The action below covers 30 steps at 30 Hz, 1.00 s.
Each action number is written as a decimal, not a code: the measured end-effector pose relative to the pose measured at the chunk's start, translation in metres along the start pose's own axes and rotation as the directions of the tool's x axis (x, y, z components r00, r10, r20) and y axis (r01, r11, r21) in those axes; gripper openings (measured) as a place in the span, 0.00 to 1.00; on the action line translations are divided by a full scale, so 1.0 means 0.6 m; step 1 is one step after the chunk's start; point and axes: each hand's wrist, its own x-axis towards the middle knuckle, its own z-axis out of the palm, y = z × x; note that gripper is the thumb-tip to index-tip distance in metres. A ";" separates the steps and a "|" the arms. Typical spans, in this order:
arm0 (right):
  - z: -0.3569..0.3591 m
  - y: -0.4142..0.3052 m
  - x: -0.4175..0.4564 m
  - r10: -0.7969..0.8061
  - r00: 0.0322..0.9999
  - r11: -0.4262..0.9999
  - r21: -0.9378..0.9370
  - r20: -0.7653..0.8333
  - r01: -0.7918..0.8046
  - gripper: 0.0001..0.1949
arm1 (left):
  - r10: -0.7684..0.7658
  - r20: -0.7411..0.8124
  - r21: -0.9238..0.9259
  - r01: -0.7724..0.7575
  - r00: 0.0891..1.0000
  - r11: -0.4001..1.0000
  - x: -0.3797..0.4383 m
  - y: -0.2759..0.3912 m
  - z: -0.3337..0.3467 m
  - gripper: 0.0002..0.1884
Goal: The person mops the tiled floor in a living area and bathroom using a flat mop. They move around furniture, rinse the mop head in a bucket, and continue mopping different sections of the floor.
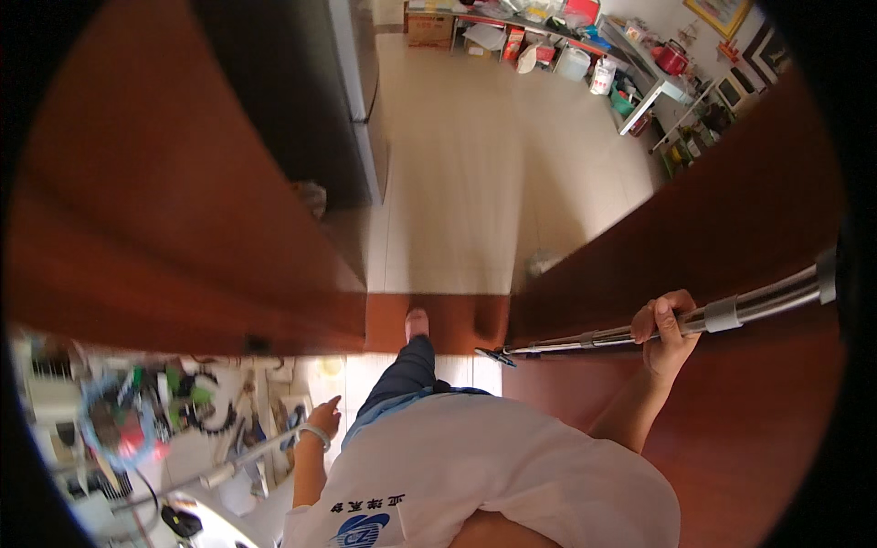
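My right hand (666, 330) grips a telescopic metal pole (754, 309) with grey collars, held slantwise on my right. The pole's far, thin end runs down to a small flat blue-and-dark head (496, 356) beside the doorway's right edge; what kind of head is too small to tell. My left hand (325, 418), with a pale bracelet at its wrist, hangs at my left side. Its fingers are loosely apart and nothing shows in them. Behind that wrist passes another light metal pole (240, 462), apparently in the background. One foot (416, 325) stands on the red-brown threshold (390, 322).
Red-brown door panels (157, 226) flank the doorway. Past it lies a tiled floor (452, 171), with a tall grey-sided refrigerator (308, 89) on the left. Boxes and bags crowd a low table (534, 24); a red pot (671, 58) stands on another. Clutter (123, 425) lies behind my left.
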 end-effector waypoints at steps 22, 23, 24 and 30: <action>0.004 0.370 0.903 -0.062 0.889 0.995 -0.096 -0.454 0.020 0.11 | -0.353 0.047 -0.194 0.355 0.935 0.915 0.856 0.307 -0.474 0.20; 0.021 0.388 0.949 -0.071 0.863 0.993 -0.117 -0.501 0.013 0.11 | -0.499 0.167 -0.340 0.525 0.850 0.781 0.844 0.286 -0.467 0.20; 0.023 0.408 0.993 -0.054 0.887 0.993 -0.116 -0.458 0.001 0.10 | -0.605 0.287 -0.454 0.662 0.743 0.597 0.830 0.278 -0.462 0.20; 0.106 0.519 1.238 -0.112 0.933 0.973 -0.229 -0.342 0.033 0.09 | -0.638 0.452 -0.478 0.773 0.624 0.417 0.859 0.299 -0.458 0.19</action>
